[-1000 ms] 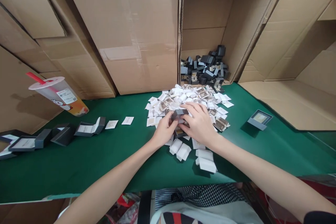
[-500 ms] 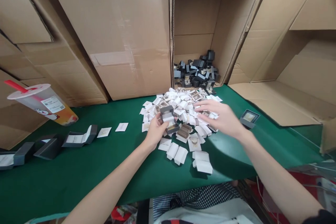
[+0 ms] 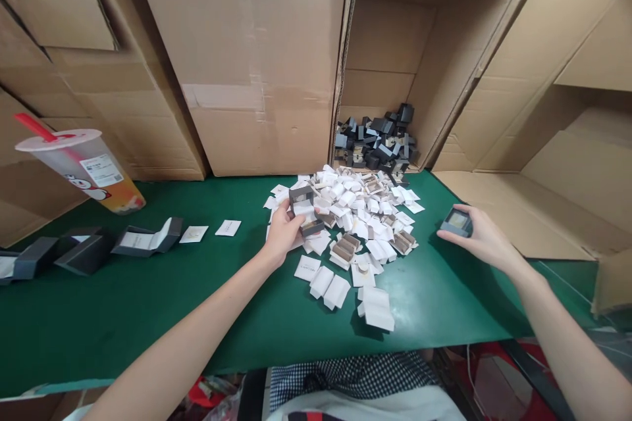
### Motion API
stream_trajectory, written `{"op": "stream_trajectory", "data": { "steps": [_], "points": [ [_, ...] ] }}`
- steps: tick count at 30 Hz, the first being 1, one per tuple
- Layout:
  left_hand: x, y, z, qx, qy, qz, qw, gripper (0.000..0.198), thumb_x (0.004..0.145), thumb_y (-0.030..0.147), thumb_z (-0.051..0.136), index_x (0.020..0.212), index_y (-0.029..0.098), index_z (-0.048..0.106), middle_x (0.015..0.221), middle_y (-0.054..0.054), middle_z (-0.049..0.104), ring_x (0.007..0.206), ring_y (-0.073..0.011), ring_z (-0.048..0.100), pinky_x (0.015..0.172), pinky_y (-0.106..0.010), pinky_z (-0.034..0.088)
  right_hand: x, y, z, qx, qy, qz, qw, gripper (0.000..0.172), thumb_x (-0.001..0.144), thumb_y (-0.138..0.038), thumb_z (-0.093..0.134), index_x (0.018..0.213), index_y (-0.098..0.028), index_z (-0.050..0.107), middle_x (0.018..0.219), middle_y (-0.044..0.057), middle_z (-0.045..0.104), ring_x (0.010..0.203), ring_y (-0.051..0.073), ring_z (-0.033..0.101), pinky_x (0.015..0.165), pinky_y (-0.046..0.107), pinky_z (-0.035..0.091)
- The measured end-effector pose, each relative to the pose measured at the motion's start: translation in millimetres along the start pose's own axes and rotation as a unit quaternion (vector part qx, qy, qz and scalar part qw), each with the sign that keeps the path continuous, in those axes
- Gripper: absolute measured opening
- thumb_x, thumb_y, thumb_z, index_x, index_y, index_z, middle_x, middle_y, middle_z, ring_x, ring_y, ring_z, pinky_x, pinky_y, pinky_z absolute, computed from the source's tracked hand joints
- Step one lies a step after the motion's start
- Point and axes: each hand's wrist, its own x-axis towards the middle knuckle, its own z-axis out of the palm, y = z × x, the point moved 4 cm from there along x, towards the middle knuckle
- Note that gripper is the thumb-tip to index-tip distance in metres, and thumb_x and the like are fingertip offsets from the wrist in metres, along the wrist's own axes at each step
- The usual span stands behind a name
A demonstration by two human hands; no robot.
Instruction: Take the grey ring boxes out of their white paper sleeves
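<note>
With left hand, pinching an open dark box over white cards; with right hand, clasping a grey box between fingers, near counter's right. Probably light, stiff; best held by sides.

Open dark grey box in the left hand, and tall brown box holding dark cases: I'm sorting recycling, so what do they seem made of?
The open dark grey box in the left hand: perhaps paper-covered card or plastic, matte and smooth; its straight edges fit either. The tall brown box: almost certainly corrugated cardboard, dull, judging by its rough, layered cut edges.
</note>
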Motion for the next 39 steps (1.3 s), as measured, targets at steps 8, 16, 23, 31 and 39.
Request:
{"op": "stream_trajectory", "data": {
  "steps": [8,16,23,31,39],
  "points": [
    [1,0,-2.5,-0.006,0.004,0.008,1.000,0.050,0.069,0.011,0.059,0.118,0.018,0.050,0.103,-0.009,0.070,0.089,-0.0231,0.069,0.074,-0.039,0.060,21,-91,-15,0.054,0.054,-0.213,0.974,0.026,0.087,-0.040,0.050,0.099,-0.022,0.064,0.111,0.009,0.066,0.105,0.027,0.061,0.093,0.044,0.047],
    [1,0,-1.9,-0.008,-0.011,0.020,1.000,0.053,0.069,0.014,0.060,0.120,0.018,0.049,0.102,-0.009,0.070,0.091,-0.0235,0.068,0.074,-0.038,0.060,38,-149,14,-0.006,-0.024,-0.184,0.983,0.026,0.087,-0.041,0.052,0.086,-0.020,0.066,0.085,0.008,0.071,0.075,0.024,0.066,0.061,0.034,0.048],
    [0,0,-1.0,0.000,-0.007,0.013,1.000,0.050,0.069,0.014,0.060,0.117,0.018,0.049,0.103,-0.010,0.070,0.088,-0.0245,0.069,0.069,-0.039,0.061,44,-153,41,-0.017,-0.009,-0.157,0.987,0.017,0.077,-0.033,0.061,0.085,-0.019,0.062,0.088,0.008,0.063,0.067,0.021,0.060,0.056,0.031,0.043],
    [1,-1,-2.5,0.004,-0.007,0.014,1.000,0.054,0.069,0.016,0.061,0.121,0.018,0.048,0.105,-0.010,0.070,0.089,-0.0251,0.069,0.071,-0.041,0.061,31,-157,8,0.194,0.085,-0.274,0.938,0.011,0.077,-0.017,0.054,0.082,-0.021,0.062,0.100,0.007,0.062,0.091,0.023,0.061,0.076,0.038,0.051],
    [-18,5,14.4,0.013,-0.136,0.032,0.990,0.051,0.074,0.026,0.067,0.121,0.016,0.051,0.111,-0.014,0.069,0.107,-0.0302,0.063,0.079,-0.041,0.058,-2,-196,-2,0.267,0.208,-0.374,0.864,0.016,0.081,-0.010,0.054,0.088,-0.023,0.062,0.106,0.010,0.060,0.099,0.023,0.061,0.082,0.041,0.053]
  ]
}}
